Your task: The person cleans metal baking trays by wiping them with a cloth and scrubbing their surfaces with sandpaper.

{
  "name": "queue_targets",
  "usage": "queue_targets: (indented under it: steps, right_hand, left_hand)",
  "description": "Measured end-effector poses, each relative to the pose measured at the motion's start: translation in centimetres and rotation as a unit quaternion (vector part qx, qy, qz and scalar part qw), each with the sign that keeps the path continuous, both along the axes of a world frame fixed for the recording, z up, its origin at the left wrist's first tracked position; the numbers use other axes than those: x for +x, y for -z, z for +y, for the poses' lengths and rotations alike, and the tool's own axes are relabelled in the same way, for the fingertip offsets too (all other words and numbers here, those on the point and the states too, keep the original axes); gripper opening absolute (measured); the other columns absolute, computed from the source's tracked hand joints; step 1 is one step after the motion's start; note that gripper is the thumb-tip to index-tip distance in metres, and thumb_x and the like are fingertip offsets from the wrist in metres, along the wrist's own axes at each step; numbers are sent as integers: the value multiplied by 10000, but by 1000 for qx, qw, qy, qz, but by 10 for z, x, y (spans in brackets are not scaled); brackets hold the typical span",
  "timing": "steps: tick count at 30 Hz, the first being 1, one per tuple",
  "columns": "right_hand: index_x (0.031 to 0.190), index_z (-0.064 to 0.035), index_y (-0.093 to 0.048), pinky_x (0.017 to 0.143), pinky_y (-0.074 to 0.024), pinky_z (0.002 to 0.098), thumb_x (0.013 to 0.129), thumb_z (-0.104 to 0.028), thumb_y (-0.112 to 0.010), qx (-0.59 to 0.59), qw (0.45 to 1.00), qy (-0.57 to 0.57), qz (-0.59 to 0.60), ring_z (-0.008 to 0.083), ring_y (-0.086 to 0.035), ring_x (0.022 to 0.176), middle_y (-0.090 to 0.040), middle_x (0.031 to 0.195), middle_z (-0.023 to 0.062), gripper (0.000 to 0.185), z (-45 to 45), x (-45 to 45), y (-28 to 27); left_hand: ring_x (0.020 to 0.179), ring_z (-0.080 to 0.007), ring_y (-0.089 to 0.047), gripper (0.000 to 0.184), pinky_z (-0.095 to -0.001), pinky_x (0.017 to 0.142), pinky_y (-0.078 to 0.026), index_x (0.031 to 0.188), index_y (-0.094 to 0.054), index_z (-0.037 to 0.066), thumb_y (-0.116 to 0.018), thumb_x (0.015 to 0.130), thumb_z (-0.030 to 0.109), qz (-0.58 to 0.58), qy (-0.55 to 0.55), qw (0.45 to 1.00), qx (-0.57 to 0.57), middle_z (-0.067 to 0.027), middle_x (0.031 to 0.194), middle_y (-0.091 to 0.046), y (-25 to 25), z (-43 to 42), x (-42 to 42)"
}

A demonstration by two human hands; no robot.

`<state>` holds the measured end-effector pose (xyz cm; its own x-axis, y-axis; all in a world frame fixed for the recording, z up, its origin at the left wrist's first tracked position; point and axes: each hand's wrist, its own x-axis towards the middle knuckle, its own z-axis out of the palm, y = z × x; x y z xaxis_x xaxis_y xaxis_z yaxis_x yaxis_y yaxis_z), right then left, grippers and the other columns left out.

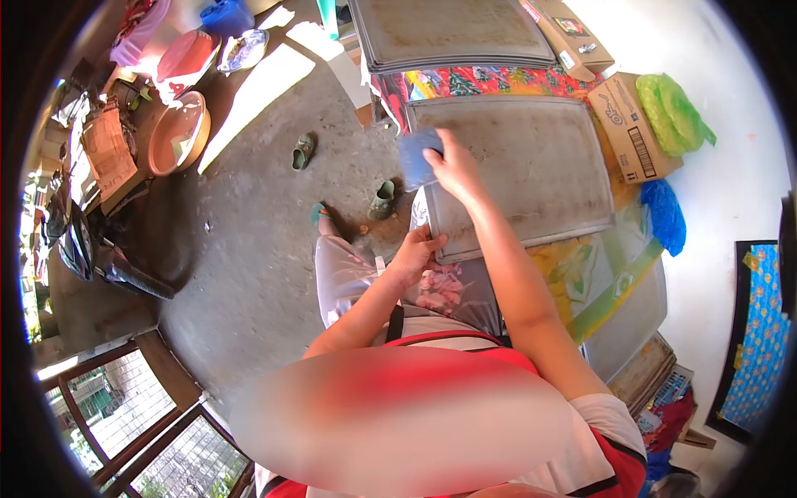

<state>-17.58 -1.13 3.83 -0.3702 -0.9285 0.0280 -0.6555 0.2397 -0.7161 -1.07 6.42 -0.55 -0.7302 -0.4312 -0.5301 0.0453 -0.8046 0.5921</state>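
A flat grey metal tray [531, 170] with a raised rim and brownish stains lies in front of me, its near left corner over my lap. My left hand [412, 256] is closed on that corner, the thumb on top of the rim. With my right hand [455, 168] I grip a blue-grey cloth [418, 156] at the tray's left edge. Part of the cloth extends past the rim, and its underside is hidden.
Beyond is another stained tray [457, 33] on a red patterned cover [498, 81]. A cardboard box [635, 124] with a green plastic bag [671, 114] stands at right, near a blue bag [662, 217]. Green clogs [383, 200] and a basin [178, 133] are on the floor.
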Motion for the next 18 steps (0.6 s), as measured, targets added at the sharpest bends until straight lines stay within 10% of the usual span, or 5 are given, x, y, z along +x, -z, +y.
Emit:
queue_targets:
  steps: [9,14,18]
  right_hand:
    - [1258,-85,-507,810,-511,491,906,-301,-622,113,985,-4,126,382,-684,822,-707,900,170,429,-19,-10,-12]
    - [1301,-96,-515,829,-523,443,922,-320,-591,210,976,50,-30,329,-684,957,-696,1066,167,447,-11,-27,-8]
    - [1315,-100,-510,795,-534,431,934,-317,-586,198,971,96,91,282,-712,723,-710,1001,156,445,0,-60,1]
  left_hand:
    - [858,-227,-699,292,-386,695,-630,1242,-506,4,-551,972,106,28,-29,999,6,-114,1085,-658,6,6,0]
    - [836,-241,-703,285,-399,689,-631,1225,-508,-15,-558,970,103,7,-18,1000,1,-117,1068,-661,6,3,0]
    - [840,-244,-702,295,-402,690,-633,1230,-502,-22,-560,970,106,5,-13,1000,-6,-117,1064,-658,6,1,0]
